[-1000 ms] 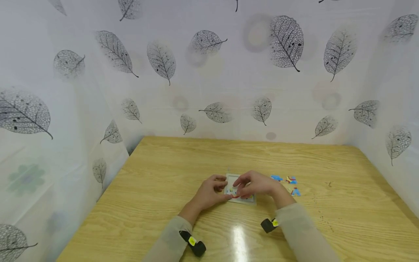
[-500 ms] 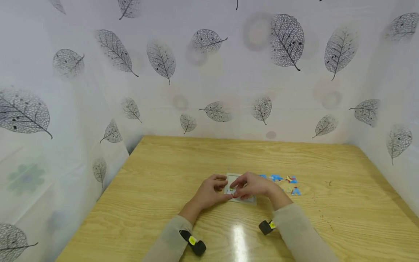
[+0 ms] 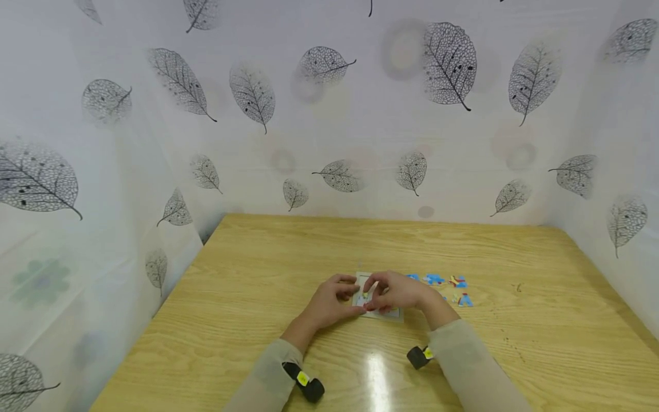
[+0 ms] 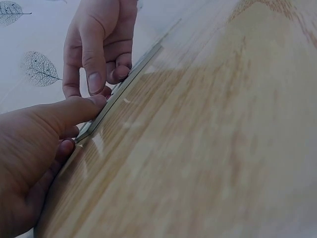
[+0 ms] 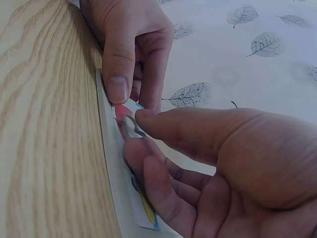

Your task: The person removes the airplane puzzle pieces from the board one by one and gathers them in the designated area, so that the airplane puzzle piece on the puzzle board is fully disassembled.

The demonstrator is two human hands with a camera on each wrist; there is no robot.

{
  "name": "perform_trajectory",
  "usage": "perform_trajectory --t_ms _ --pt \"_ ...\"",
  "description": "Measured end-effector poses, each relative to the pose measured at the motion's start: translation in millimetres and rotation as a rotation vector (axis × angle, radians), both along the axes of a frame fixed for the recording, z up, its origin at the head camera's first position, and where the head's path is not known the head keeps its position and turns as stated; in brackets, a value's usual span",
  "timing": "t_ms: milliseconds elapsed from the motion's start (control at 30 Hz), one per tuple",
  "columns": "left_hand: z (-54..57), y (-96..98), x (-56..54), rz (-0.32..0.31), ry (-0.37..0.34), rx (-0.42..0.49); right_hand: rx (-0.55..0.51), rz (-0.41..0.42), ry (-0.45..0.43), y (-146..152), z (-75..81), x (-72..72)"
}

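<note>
A pale, flat jigsaw puzzle tray (image 3: 363, 279) lies on the table with some colourful pieces in its near part. My left hand (image 3: 329, 300) holds the tray at its left side, thumb on the near rim and fingers curled by the corner. Over the tray, my right hand (image 3: 400, 290) pinches a small puzzle piece (image 5: 130, 127) between thumb and forefinger. That piece is tilted up from the tray, beside a red printed patch (image 5: 123, 110) near the left thumb. The right fingers cover much of the assembled picture in the head view.
Several loose blue, yellow and red puzzle pieces (image 3: 434, 279) lie on the wooden table (image 3: 268, 252) right of the tray, partly behind the right hand. A leaf-printed curtain (image 3: 340, 131) surrounds the table at the back and sides.
My right hand has shifted slightly left over the tray, uncovering more of the loose pieces behind it. The left hand stays in place on the tray.
</note>
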State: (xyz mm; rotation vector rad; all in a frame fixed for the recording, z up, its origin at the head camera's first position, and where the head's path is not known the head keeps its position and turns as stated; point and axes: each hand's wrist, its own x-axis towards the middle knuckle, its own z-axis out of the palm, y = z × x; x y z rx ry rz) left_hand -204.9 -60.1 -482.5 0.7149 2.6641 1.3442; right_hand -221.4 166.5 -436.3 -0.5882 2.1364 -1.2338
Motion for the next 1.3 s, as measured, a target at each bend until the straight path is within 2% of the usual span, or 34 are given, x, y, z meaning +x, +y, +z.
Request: perform_trajectory --t_ms 300,467,600,733,900,1100,1300 --pt "-1.2 -2.7 -0.3 0.016 -0.07 0.01 -0.002 -0.077 0.0 0 2.5 -0.5" --pt "-1.4 0.9 0.1 0.02 -0.055 0.013 -0.019 -0.071 0.008 8 5.0 -1.8" --pt "-0.7 8.7 0.0 -0.007 -0.055 0.032 -0.021 -0.066 -0.018 21 5.7 -2.0" --pt "1.4 11.3 0.4 -0.005 -0.053 0.014 -0.022 -0.043 -0.039 29 4.1 -1.6" --pt "1.2 8.1 -1.1 0.004 -0.016 -0.026 -0.086 -0.065 -0.078 34 1.8 -0.1" --pt "3.4 4.1 -0.8 0.012 -0.051 -0.02 -0.193 -0.131 -0.131 38 -2.6 2.4" --pt "1.6 1.6 -0.7 0.032 -0.069 -0.019 -0.212 -0.175 -0.093 40 -8.9 7.5"
